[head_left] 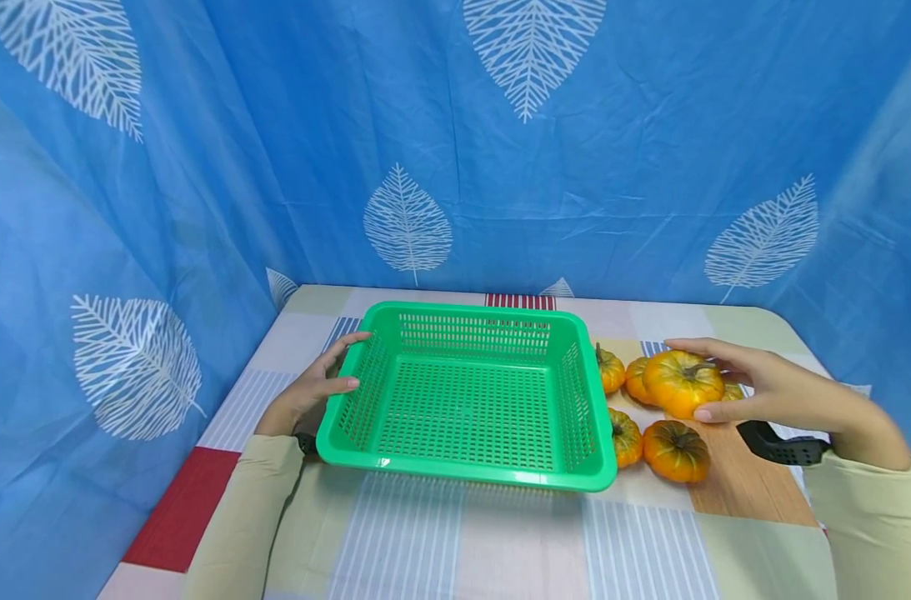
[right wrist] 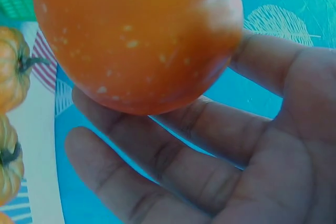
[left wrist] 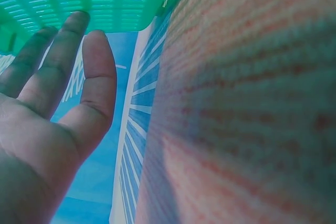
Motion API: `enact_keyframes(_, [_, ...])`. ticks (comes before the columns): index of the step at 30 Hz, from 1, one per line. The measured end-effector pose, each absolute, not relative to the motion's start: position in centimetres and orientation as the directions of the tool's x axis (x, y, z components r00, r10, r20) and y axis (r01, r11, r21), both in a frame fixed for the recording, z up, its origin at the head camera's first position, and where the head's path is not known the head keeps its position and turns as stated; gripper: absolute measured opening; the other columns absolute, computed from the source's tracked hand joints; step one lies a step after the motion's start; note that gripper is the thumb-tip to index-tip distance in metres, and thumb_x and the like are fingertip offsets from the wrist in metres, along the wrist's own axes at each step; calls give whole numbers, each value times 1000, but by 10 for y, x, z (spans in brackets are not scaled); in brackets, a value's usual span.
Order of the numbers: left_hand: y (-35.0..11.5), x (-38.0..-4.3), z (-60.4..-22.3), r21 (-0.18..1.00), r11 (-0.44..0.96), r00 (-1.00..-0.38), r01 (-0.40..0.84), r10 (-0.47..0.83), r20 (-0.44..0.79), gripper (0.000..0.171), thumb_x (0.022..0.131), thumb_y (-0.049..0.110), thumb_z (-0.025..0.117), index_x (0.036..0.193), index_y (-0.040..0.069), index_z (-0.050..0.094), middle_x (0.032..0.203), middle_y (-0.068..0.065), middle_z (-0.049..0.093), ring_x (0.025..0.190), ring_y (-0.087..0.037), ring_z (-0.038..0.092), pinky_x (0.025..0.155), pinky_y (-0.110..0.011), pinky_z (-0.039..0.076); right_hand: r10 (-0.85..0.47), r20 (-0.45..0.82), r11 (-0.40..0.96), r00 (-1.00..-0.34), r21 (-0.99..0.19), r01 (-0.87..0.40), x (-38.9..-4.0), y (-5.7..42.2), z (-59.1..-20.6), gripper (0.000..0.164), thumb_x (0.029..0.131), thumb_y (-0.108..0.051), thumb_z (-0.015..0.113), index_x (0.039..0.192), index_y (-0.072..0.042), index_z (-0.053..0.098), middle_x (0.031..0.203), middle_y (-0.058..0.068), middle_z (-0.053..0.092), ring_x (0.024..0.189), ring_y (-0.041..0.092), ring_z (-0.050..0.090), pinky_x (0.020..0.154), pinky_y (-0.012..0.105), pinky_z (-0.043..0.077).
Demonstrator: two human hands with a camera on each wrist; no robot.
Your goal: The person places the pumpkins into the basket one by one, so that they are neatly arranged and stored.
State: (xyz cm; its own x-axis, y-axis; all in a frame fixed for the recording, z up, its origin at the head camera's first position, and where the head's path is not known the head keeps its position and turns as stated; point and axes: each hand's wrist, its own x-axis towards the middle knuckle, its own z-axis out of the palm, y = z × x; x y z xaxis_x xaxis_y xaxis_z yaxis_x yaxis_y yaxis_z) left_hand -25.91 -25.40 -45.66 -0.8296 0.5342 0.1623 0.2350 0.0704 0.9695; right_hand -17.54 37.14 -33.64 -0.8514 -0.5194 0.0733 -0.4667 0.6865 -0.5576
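Note:
My right hand grips an orange pumpkin from its right side, thumb at the near side and fingers at the far side. In the right wrist view the pumpkin sits above the fingers, its dark stem pointing right. Several other small pumpkins lie around it, one of them a darker orange pumpkin in front. A green plastic basket with slotted walls stands to the left, nothing inside it. My left hand is at the basket's left rim; in the left wrist view its extended fingertips meet the slotted wall.
A patchwork-patterned cloth covers the table. Blue curtains with white leaf prints hang behind and at both sides. Between the basket's right wall and the right hand lie more pumpkins, one of them a striped pumpkin close against the basket.

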Motion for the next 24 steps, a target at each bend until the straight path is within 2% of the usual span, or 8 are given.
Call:
enact_keyframes(3, [-254,-259,-456,969,64,-825,240,540,168,73,100,32,75,163,24,39,176,-31,-4,161,-54,-9,121,-80,17,-546,86,647,-833,-589,-484,-178,364,-336,81,91,-1,84,163,-14,48,151,-28,50,127,-11,54,97,13,51])
enact_keyframes(5, [-255,-259,-456,969,63,-822,237,544,166,73,101,32,74,164,26,39,176,-31,0,160,-51,8,121,-68,31,-560,97,615,-823,-616,-492,-180,360,-336,81,91,1,84,163,-13,48,150,-31,50,126,-10,55,97,12,51])
enact_keyframes(8, [-255,-259,-455,975,53,-823,217,546,154,74,102,30,73,166,23,36,172,-32,14,147,-32,38,110,-42,50,-578,112,568,-809,-656,-497,-183,352,-337,82,91,5,83,163,-12,48,149,-31,51,122,-6,60,95,13,54])
enact_keyframes(10, [-256,-259,-455,979,42,-825,201,546,146,75,102,29,72,167,21,34,167,-34,21,134,-20,49,101,-31,55,-588,132,536,-798,-675,-507,-186,345,-338,83,90,7,83,163,-12,48,147,-30,52,119,-4,63,93,13,55])
enact_keyframes(12, [-255,-259,-455,978,48,-827,201,543,143,77,102,28,71,167,17,33,168,-33,21,137,-18,48,104,-33,53,-602,153,501,-784,-692,-520,-189,338,-338,83,90,8,82,162,-12,48,147,-28,54,117,-1,64,93,14,56])
enact_keyframes(17, [-254,-259,-454,973,85,-833,216,536,138,82,101,30,72,169,11,29,175,-29,8,151,-37,27,112,-50,43,-635,203,422,-745,-717,-555,-196,320,-338,79,90,10,81,161,-8,49,145,-21,60,118,3,65,97,15,55])
enact_keyframes(22, [-254,-259,-454,980,55,-834,190,537,131,79,101,29,73,168,17,33,173,-31,12,138,-17,44,104,-33,52,-648,210,367,-732,-756,-542,-203,307,-339,74,92,10,77,160,-5,49,143,-17,63,117,7,66,99,16,55])
enact_keyframes(24, [-254,-259,-454,981,50,-834,186,535,131,79,101,28,73,168,17,33,172,-32,13,135,-15,46,102,-30,53,-652,203,343,-731,-781,-523,-207,301,-340,73,94,10,76,160,-3,48,142,-15,63,116,9,66,98,18,57])
